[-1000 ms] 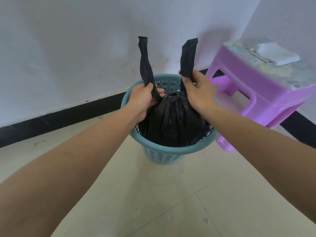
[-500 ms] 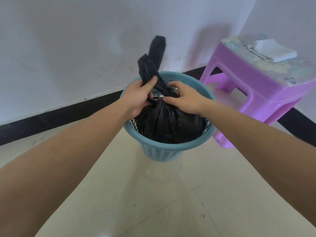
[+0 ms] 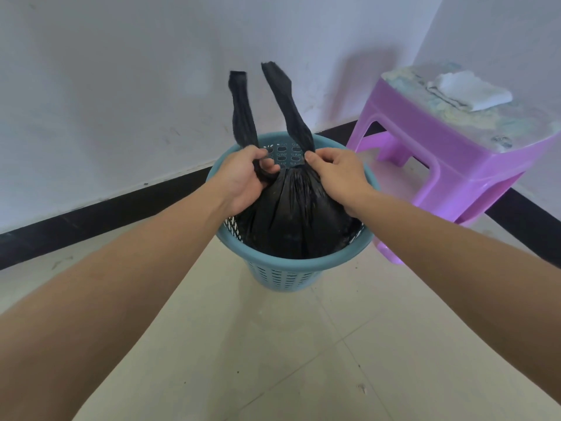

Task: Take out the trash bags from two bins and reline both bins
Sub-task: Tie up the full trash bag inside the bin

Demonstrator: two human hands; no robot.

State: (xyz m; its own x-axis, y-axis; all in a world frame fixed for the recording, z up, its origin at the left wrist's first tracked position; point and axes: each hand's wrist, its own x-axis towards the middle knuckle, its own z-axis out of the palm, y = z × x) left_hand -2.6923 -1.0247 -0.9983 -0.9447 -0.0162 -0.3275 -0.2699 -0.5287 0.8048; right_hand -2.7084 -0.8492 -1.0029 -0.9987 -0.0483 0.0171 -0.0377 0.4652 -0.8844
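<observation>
Your left hand (image 3: 243,177) grips one trash bag (image 3: 291,220) handle | your right hand (image 3: 340,174) pinches the other | bag sits in teal bin (image 3: 285,268)

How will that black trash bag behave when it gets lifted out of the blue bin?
The black trash bag looks thin and wrinkled, so probably floppy. Its bulging body suggests some weight. The blue bin seems light and could lift with it.
</observation>
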